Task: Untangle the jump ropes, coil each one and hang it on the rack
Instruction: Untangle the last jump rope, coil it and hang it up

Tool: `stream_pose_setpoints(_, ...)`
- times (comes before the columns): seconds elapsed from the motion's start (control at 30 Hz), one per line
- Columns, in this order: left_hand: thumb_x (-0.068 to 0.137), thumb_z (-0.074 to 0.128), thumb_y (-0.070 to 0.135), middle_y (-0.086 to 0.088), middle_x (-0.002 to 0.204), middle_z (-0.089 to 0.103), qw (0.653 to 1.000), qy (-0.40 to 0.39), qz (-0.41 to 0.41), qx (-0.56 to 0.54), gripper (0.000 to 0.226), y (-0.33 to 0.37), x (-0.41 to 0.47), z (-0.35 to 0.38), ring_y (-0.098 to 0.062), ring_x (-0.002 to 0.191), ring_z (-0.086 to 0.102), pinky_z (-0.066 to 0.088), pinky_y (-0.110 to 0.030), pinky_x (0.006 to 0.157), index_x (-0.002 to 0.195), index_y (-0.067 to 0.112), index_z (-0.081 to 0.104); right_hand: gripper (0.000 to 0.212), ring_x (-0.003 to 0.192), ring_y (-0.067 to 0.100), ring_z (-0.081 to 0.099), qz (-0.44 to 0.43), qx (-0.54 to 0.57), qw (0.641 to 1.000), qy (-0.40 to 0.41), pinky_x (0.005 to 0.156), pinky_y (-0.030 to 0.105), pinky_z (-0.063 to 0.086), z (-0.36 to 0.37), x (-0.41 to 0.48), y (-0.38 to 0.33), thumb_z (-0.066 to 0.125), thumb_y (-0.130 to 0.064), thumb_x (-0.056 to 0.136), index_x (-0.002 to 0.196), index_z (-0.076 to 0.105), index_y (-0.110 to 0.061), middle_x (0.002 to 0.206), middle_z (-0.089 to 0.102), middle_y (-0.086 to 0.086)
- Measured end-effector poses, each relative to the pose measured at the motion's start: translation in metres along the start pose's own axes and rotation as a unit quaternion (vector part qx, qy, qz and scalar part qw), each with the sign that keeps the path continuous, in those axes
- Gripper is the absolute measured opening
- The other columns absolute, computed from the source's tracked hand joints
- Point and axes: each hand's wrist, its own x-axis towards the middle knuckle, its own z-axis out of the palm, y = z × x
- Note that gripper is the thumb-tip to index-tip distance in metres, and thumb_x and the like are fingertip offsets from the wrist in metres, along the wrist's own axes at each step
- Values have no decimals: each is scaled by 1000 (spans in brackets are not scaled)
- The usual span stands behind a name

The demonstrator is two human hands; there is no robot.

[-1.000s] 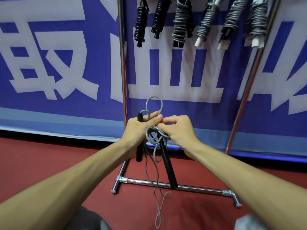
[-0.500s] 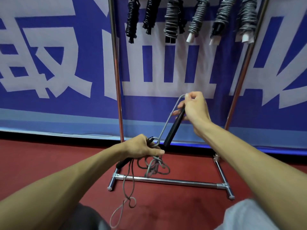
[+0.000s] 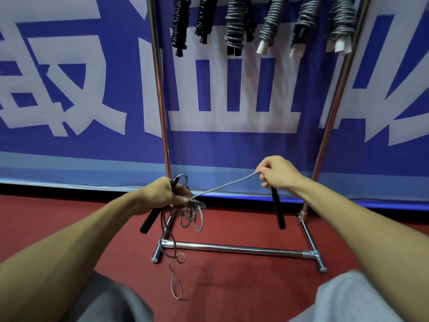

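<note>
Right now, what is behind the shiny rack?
A blue banner with big white shapes hangs behind the rack. The coiled ropes cover its top part.

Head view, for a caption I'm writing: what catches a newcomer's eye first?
A grey jump rope stretched taut mid-frame between the left hand and the right hand, a black handle dangling below the right. Above, coiled ropes hang along the chrome rack before a blue banner.

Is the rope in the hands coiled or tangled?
Tangled: rope loops dangle below the left hand; one strand runs to the right hand.
</note>
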Motion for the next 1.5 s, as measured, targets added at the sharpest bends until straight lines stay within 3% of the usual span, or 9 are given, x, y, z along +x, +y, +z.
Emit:
stream_pose_setpoints(0.17, 90, 68, 6, -1, 55, 66, 992, 103, 19, -63, 9, 25, -4, 7, -4, 38, 54, 41, -13, 42, 95, 2, 72, 20, 46, 18, 55, 43, 108, 962, -249, 50, 24, 44, 3, -17, -12, 48, -18, 100, 107, 57, -2, 72, 67, 9)
stream_pose_setpoints(0.3, 85, 72, 5, -8, 56, 66, 991, 102, 49, -77, 8, 44, -10, 15, -8, 36, 55, 41, -15, 39, 92, 1, 71, 31, 71, 26, 67, -10, 141, 935, -325, 60, 31, 54, 9, -32, -28, 50, -28, 100, 114, 58, -2, 77, 70, 4)
stream_pose_setpoints(0.43, 81, 77, 4, -7, 60, 70, 992, 92, 46, -80, 11, 47, -8, 25, -13, 44, 65, 44, -18, 38, 89, 1, 71, 32, 67, 32, 66, -11, 216, 925, -314, 68, 38, 54, 11, -34, -41, 51, -33, 98, 113, 61, -7, 89, 68, 12)
stream_pose_setpoints(0.67, 89, 68, 10, -16, 86, 73, 980, 8, -19, -196, 13, 42, -2, 25, -32, 66, 71, 59, -32, 55, 91, -2, 67, 28, 41, 4, 41, -165, -39, 980, -103, 49, 14, 33, 25, -32, -50, 64, -38, 91, 69, 71, -24, 41, 47, -9)
stream_pose_setpoints(0.8, 92, 65, 8, -14, 77, 68, 955, 87, -78, -274, 12, 35, 5, 17, -26, 49, 66, 56, -27, 45, 84, -2, 65, 24, 42, 6, 36, -169, -35, 979, -111, 54, 24, 34, 19, -31, -47, 67, -37, 87, 72, 76, -21, 42, 44, -7)
stream_pose_setpoints(1.0, 91, 68, 13, -11, 67, 64, 949, 282, -83, -117, 17, 13, 17, 3, -14, 31, 57, 49, -20, 36, 81, -1, 68, 21, 54, 9, 31, -164, -134, 969, -126, 59, 29, 39, 7, -27, -31, 64, -40, 71, 60, 70, -23, 55, 56, 5)
stream_pose_setpoints(1.17, 92, 67, 19, -15, 71, 69, 939, 328, -87, -60, 23, -3, 30, -4, -24, 45, 66, 61, -39, 63, 88, -3, 70, 23, 46, 11, 40, -120, -196, 967, -112, 66, 33, 50, 4, -22, -17, 60, -32, 82, 73, 68, -14, 65, 64, 8)
stream_pose_setpoints(1.4, 95, 56, 13, -15, 72, 62, 984, 149, -71, 66, 12, 3, 29, 18, -27, 57, 69, 58, -34, 51, 87, 5, 58, 26, 49, 16, 63, -131, -142, 975, -114, 45, 12, 40, 9, -20, -13, 45, -14, 99, 87, 68, -14, 73, 72, -1)
stream_pose_setpoints(1.5, 95, 51, 6, -11, 79, 63, 996, 75, -20, 38, 9, 10, 27, 28, -34, 69, 71, 58, -36, 58, 93, 12, 58, 27, 50, 14, 64, -156, -122, 975, -103, 57, 17, 48, 7, -19, -16, 47, -14, 99, 82, 68, -15, 74, 73, -3)
